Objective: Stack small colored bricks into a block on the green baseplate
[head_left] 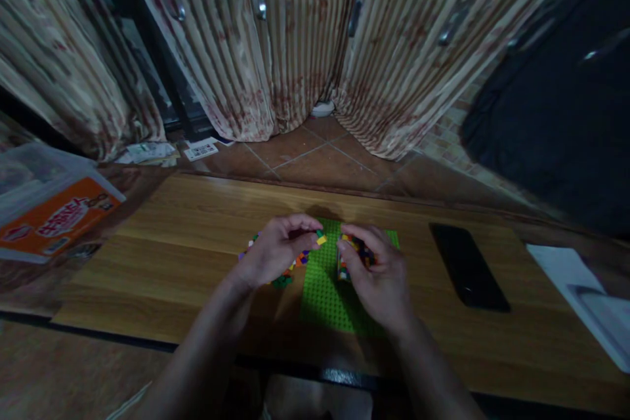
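Note:
Between the thumb and forefinger of my left hand (pixel 275 251) is a small pair of toy bricks (pixel 321 238), one yellow and one green. My right hand (pixel 381 279) curls over a multicoloured brick structure (pixel 343 270), its thumb and fingers at the left side and top. Much of that structure is hidden behind the hand. It stands on a green studded baseplate (pixel 322 305) on the wooden table. Loose coloured bricks (pixel 283 281) lie beside the plate, partly covered by my left hand.
A black phone-like slab (pixel 470 267) lies on the wooden table (pixel 162 243) at the right. Beyond it is a white tray-like object (pixel 581 295). A clear plastic tub with an orange label (pixel 62 216) stands at the far left. Striped curtains (pixel 305 46) hang behind the table.

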Available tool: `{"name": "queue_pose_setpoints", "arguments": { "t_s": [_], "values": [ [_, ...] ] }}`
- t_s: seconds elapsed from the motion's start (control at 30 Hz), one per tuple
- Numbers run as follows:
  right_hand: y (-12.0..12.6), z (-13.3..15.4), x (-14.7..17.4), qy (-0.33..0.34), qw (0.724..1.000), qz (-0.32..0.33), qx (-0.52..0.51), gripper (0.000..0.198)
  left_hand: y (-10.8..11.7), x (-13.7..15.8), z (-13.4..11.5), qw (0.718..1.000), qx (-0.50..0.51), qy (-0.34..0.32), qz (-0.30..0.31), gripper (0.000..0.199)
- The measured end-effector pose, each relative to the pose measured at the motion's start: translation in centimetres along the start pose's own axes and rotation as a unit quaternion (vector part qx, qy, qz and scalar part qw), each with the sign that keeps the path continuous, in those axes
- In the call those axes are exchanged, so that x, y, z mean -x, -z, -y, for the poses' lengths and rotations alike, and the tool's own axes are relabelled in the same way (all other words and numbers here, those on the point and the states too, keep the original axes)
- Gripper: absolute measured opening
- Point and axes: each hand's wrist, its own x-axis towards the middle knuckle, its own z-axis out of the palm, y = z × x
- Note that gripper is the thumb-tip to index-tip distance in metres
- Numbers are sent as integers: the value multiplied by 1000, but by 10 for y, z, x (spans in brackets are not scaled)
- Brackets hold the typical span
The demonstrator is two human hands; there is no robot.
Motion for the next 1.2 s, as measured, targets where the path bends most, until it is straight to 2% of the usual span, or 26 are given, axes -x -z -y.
{"name": "queue_pose_setpoints", "arguments": {
  "t_s": [0.23, 0.47, 0.6, 0.73, 0.97, 1.07, 1.2],
  "values": [
    [-5, 0, 3, -25, 1000, -8, -16, 20, -20, -4, 0, 997, 62, -37, -10, 17],
    [-7, -1, 2, -52, 998, -11, -18, 21, -28, -4, 5, 994, -62, -87, -12, 14],
    [-8, 1, 4, -81, 995, -22, -44, 23, -34, -1, 4, 980, -136, -131, -56, 15],
    [-9, 3, 6, -104, 991, -43, -65, 25, -42, 1, 6, 963, -169, -175, -116, 13],
    [-9, 2, 6, -98, 991, -73, -58, 18, -54, 4, 6, 928, -215, -240, -186, 9],
    [-8, 0, 5, -106, 989, -83, -68, 17, -55, 4, 9, 926, -219, -237, -196, 9],
    [1, -2, 1, -98, 991, -75, -56, 23, -47, -2, 18, 946, -192, -163, -205, 11]
  ]
}}
